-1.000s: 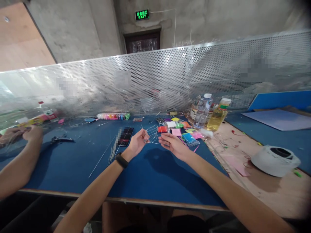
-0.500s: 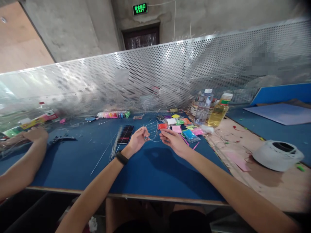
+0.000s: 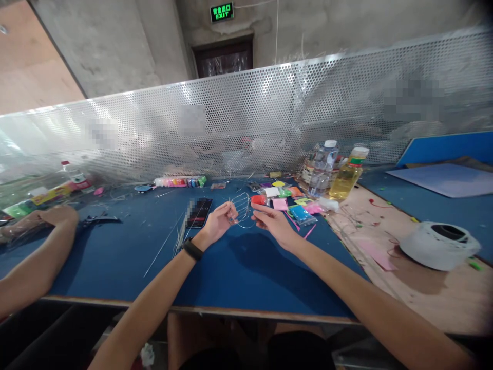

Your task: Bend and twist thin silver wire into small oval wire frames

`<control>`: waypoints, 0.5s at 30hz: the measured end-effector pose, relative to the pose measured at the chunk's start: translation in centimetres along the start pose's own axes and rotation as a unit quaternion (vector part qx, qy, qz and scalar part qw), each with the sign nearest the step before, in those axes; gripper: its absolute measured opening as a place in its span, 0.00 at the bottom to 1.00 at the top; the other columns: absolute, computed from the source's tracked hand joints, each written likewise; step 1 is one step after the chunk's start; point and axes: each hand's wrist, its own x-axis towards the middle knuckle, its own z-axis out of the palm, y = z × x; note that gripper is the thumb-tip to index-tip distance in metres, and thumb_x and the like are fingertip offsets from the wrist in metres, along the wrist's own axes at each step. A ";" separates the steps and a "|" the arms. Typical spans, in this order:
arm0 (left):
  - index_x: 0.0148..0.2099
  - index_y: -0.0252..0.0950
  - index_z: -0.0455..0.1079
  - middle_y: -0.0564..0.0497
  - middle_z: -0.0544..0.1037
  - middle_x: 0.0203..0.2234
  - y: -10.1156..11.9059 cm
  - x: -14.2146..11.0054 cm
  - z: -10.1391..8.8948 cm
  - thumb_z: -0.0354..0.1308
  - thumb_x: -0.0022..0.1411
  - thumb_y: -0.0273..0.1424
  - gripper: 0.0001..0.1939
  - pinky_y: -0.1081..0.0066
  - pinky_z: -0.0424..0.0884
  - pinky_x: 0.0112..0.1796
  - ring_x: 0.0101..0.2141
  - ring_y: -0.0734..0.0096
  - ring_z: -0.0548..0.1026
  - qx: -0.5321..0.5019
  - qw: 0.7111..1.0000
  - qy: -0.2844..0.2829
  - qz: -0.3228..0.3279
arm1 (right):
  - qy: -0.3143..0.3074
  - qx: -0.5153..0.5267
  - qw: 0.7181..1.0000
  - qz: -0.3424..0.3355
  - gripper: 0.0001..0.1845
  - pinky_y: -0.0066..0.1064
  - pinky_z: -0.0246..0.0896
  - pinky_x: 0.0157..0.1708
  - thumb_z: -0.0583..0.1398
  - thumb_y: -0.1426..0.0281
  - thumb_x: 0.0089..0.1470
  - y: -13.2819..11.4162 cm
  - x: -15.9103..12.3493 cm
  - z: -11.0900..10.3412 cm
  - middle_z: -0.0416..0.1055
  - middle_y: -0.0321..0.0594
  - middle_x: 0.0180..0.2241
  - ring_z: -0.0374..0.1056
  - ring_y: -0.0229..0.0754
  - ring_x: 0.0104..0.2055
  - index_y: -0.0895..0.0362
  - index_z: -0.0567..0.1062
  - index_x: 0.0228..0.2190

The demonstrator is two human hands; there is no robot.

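A wire frame (image 3: 241, 209) of thin silvery wires, bent into curved loops, is held above the blue tabletop. My left hand (image 3: 219, 222) is closed on its left end, thumb and fingers pinched together. At the frame's right side, my right hand (image 3: 272, 222) has its fingers stretched out and slightly apart. Its fingertips are close to the wire loops; whether they touch cannot be made out. Loose straight wires (image 3: 179, 237) lie beside my left wrist, near a phone (image 3: 199, 213). Behind my right hand are small colored packets, including a red packet (image 3: 258, 199) and a blue packet (image 3: 302, 215).
A clear bottle (image 3: 322, 169) and a bottle of yellow liquid (image 3: 348, 174) stand at the back right. A white rounded object (image 3: 439, 245) sits on the wooden board (image 3: 416, 298). Another person's hand (image 3: 59, 215) is at far left. A perforated metal screen (image 3: 239, 128) borders the table.
The fingers of my right hand have straightened and shifted slightly left along the wire loops. The wire frame has turned a little in my left hand, which stays in place.
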 end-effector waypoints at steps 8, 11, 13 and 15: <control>0.31 0.33 0.63 0.54 0.56 0.24 -0.1 0.0 -0.2 0.54 0.63 0.30 0.09 0.76 0.60 0.28 0.25 0.76 0.58 0.002 1.000 -0.011 -0.025 | -0.029 -0.075 0.996 -0.048 0.28 0.29 0.56 0.28 0.60 0.68 0.52 -0.6 -0.3 0.1 0.70 0.33 0.25 0.61 0.34 0.25 0.57 0.72 0.55; 0.30 0.33 0.63 0.54 0.55 0.23 0.0 0.0 -0.2 0.53 0.63 0.30 0.09 0.76 0.59 0.27 0.24 0.76 0.57 -0.001 0.999 -0.013 -0.029 | -0.053 -0.076 0.994 -0.052 0.31 0.29 0.55 0.28 0.58 0.69 0.51 -0.8 -0.5 0.1 0.70 0.33 0.24 0.60 0.34 0.24 0.57 0.69 0.57; 0.30 0.33 0.63 0.54 0.54 0.23 0.1 0.0 -0.2 0.53 0.63 0.31 0.09 0.76 0.59 0.26 0.24 0.76 0.56 -0.005 0.999 -0.013 -0.036 | -0.061 -0.073 0.994 -0.056 0.31 0.29 0.55 0.28 0.58 0.69 0.51 -0.9 -0.6 0.2 0.69 0.33 0.24 0.60 0.34 0.24 0.57 0.68 0.58; 0.30 0.33 0.63 0.55 0.54 0.22 0.2 -0.1 -0.1 0.53 0.63 0.32 0.10 0.76 0.59 0.26 0.23 0.76 0.56 -0.009 0.999 -0.007 -0.047 | -0.055 -0.071 0.994 -0.066 0.31 0.29 0.55 0.27 0.58 0.67 0.51 -0.8 -0.5 0.3 0.70 0.33 0.25 0.61 0.35 0.24 0.56 0.68 0.58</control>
